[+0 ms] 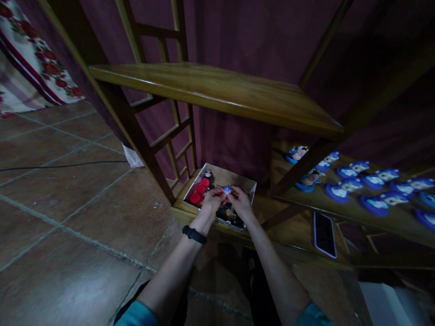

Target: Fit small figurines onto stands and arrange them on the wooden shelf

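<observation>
Left hand, right hand pinching one blue-topped figurine over one box; at least three red discs inside.

L hand & R hand are holding a small blue-topped fig. in a shared grip over a shallow box. Box is sitting nr L end of lower shelf, w/ red discs lying by its L edge & dark figs. filling its front R corner. Phone is lying nr shelf's front edge, further R. Blue-based figs. are standing in rows on R-side shelf. Black band is circling L wrist.
</observation>
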A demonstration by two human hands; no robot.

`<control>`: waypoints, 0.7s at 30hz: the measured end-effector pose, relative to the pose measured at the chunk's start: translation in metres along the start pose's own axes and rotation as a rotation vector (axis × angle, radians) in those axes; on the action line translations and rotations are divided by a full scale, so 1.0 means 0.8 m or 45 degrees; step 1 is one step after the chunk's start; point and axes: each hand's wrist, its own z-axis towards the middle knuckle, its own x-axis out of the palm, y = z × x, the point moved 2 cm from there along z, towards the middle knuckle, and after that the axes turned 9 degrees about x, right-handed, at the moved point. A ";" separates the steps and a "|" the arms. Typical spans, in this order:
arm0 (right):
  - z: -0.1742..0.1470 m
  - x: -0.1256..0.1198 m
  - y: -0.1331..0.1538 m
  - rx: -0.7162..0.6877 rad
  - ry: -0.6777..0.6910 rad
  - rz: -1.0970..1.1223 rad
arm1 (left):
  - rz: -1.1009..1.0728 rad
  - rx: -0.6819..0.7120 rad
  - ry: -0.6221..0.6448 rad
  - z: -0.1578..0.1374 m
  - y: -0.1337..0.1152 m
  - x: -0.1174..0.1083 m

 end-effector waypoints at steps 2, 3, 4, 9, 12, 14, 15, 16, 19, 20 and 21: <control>0.000 0.000 -0.001 -0.001 0.003 0.017 | -0.007 -0.011 -0.007 0.002 0.003 -0.001; 0.000 0.000 -0.001 0.002 0.006 0.025 | -0.008 -0.014 -0.006 0.002 0.003 -0.002; 0.000 0.000 -0.002 0.007 0.009 0.033 | -0.009 -0.015 0.003 0.002 0.004 -0.002; 0.002 0.000 -0.008 0.028 0.019 0.037 | -0.011 -0.012 0.033 0.002 0.004 -0.003; 0.003 0.000 -0.009 0.045 0.011 0.011 | 0.008 -0.007 0.010 0.001 0.003 -0.003; 0.003 0.000 -0.009 0.052 0.015 0.002 | 0.023 -0.008 0.001 0.001 0.003 -0.003; 0.003 0.000 -0.009 0.055 0.013 0.000 | 0.029 -0.007 0.000 0.001 0.003 -0.003; 0.003 0.000 -0.009 0.056 0.010 0.000 | 0.033 -0.006 0.002 0.000 0.003 -0.002; 0.003 0.000 -0.008 0.049 0.013 0.008 | 0.038 0.000 0.001 0.000 0.002 -0.002; 0.003 0.000 -0.007 0.045 0.017 0.009 | 0.035 0.003 -0.004 0.000 0.002 -0.001; 0.003 0.000 -0.007 0.042 0.021 0.009 | 0.031 0.004 -0.009 0.000 0.001 -0.001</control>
